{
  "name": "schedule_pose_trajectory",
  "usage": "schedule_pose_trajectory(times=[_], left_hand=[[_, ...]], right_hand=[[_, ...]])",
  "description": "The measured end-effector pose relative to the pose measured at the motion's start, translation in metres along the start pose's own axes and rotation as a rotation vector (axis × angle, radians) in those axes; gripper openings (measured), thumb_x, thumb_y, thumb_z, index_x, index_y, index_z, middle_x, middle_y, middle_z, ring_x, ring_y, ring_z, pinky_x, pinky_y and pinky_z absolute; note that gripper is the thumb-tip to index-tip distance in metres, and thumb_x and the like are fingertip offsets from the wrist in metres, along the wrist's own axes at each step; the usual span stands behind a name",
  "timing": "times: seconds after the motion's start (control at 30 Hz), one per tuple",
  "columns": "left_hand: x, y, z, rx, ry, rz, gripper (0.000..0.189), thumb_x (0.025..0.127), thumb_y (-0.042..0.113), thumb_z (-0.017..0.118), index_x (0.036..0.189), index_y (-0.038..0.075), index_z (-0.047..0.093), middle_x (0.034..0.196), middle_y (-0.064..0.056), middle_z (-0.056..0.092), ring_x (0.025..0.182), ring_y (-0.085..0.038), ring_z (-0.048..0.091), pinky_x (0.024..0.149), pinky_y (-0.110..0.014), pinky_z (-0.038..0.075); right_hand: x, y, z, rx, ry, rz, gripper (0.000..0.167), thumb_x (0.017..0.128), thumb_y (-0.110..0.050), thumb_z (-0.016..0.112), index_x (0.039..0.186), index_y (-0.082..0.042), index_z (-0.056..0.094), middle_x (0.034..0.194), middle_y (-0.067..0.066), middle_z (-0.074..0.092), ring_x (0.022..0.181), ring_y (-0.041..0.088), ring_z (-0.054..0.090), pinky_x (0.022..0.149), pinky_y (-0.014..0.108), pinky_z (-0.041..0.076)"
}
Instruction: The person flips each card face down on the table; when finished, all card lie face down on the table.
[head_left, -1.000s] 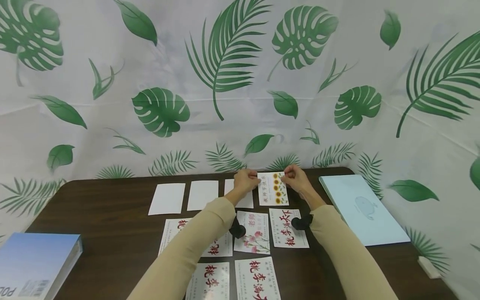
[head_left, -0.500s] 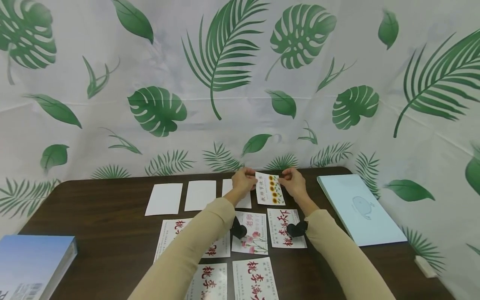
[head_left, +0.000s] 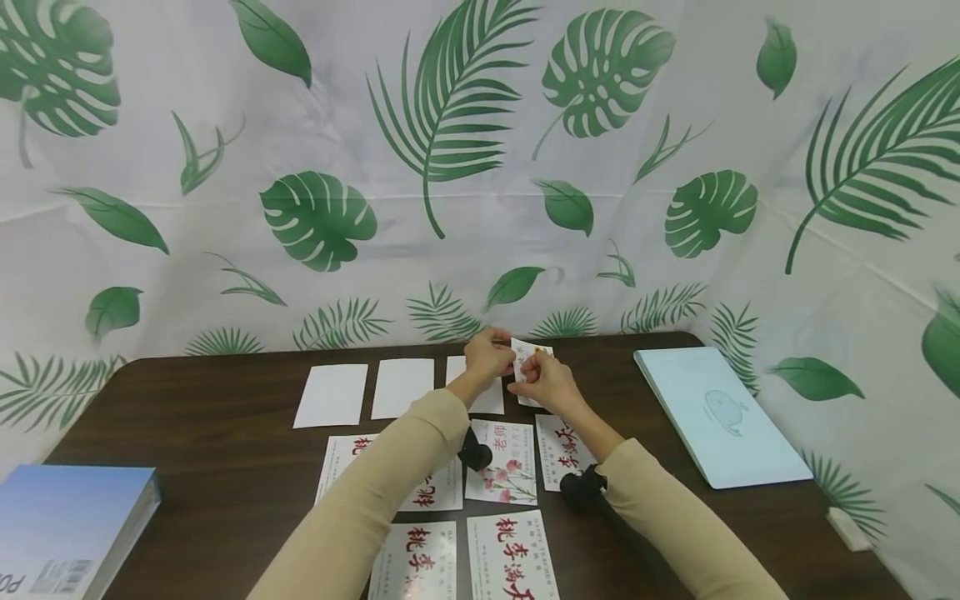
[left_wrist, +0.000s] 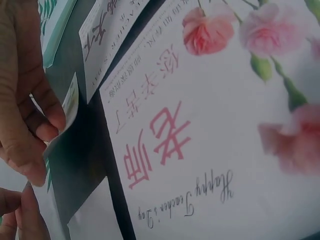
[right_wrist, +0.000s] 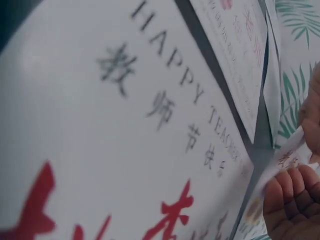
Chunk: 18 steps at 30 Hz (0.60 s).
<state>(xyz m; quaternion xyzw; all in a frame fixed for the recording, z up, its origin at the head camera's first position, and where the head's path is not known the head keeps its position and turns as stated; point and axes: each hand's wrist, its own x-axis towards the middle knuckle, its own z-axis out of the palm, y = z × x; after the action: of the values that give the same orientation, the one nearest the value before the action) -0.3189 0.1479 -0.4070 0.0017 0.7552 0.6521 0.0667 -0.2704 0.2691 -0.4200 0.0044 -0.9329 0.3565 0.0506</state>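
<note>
The dark brown wooden tabletop (head_left: 225,433) carries rows of white rectangular greeting cards (head_left: 501,462); at its far middle the small white sunflower-printed card (head_left: 529,350) is raised off the surface, tilted and mostly hidden behind fingers, only its top corner showing; the left hand (head_left: 489,357) pinches its left edge in a closed grip; the right hand (head_left: 542,382) has moved leftward from the card's right edge since a second ago, its grip pinching the card close beside the left hand.
</note>
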Motion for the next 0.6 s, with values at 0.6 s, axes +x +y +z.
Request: schedule_pose_trajectory(times=[0.6], left_hand=[[-0.015, -0.006, 0.001, -0.156, -0.089, -0.088, 0.044, 0.084, 0.000, 0.067, 0.127, -0.003, 0.056, 0.117, -0.021, 0.061, 0.100, -0.030, 0.065, 0.075, -0.031, 0.058]], right_hand=[[0.000, 0.005, -0.051, 0.016, 0.339, 0.035, 0.015, 0.080, -0.003, 0.062, 0.093, 0.002, 0.066, 0.081, 0.013, 0.066, 0.072, 0.022, 0.059, 0.061, 0.025, 0.044]])
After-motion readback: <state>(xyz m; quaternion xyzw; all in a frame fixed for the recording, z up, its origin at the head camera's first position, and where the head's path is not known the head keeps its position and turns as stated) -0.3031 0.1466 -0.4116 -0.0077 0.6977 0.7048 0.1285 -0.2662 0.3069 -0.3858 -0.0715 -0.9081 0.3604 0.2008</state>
